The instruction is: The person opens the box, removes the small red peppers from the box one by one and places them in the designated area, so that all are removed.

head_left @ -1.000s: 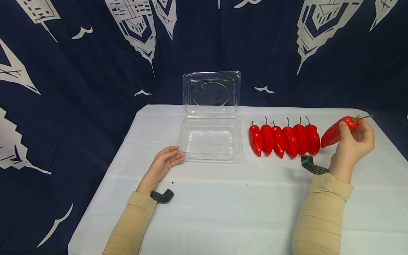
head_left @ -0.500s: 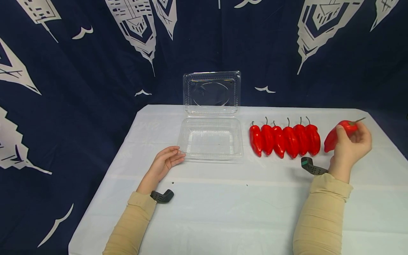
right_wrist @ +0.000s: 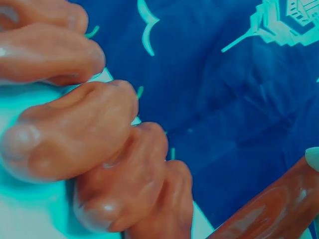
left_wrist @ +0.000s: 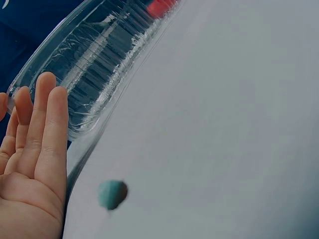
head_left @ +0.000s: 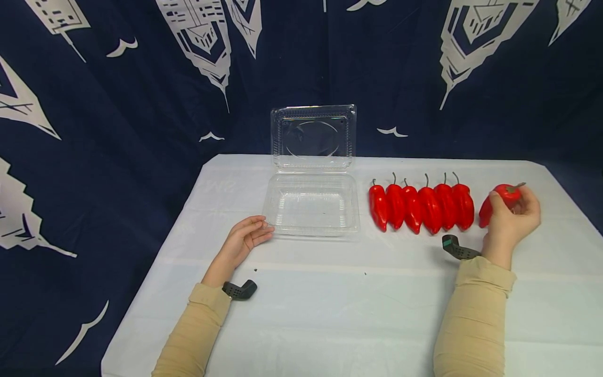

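Note:
My right hand (head_left: 514, 225) pinches a red pepper (head_left: 507, 193) between thumb and fingers, its stem pointing up and right. In the right wrist view this pepper (right_wrist: 264, 211) shows at the lower right, a fingertip on it. Just left of it, several glossy red peppers (head_left: 430, 209) lie side by side in a row, stems away from me. My left hand (head_left: 241, 240) is at the front left corner of a clear plastic clamshell box (head_left: 311, 231), its lid (head_left: 313, 112) standing up at the back. The left wrist view has those fingers (left_wrist: 52, 119) nearly straight against the box.
A white cloth (head_left: 339, 314) covers the table. Behind it hangs a dark blue curtain (head_left: 292, 78) with pale building prints. Two tiny dark specks lie on the cloth in front of the box.
My right hand has come down and slightly left with the pepper, bringing it nearer the table beside the row. My left hand and the box have stayed put.

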The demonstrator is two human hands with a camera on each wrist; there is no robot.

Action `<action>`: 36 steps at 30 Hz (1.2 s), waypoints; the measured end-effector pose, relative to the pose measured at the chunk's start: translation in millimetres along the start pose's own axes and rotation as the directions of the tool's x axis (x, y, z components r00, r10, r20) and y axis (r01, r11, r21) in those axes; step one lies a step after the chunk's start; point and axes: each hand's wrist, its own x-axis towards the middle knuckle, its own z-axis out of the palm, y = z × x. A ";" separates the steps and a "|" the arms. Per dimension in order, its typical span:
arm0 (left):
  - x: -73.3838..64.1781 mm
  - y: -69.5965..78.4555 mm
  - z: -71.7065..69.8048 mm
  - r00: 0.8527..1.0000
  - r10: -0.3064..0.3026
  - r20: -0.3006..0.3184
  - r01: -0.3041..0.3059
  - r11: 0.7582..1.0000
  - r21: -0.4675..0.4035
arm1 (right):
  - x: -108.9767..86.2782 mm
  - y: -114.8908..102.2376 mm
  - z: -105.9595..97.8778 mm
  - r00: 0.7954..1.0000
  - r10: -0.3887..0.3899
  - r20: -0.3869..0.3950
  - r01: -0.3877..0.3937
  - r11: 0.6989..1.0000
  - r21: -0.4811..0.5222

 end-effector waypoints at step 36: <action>0.4 -0.5 -0.1 1.000 -0.002 0.001 0.002 1.000 -0.014 | 31.1 47.3 -5.4 0.986 -0.166 0.032 0.168 0.951 -0.261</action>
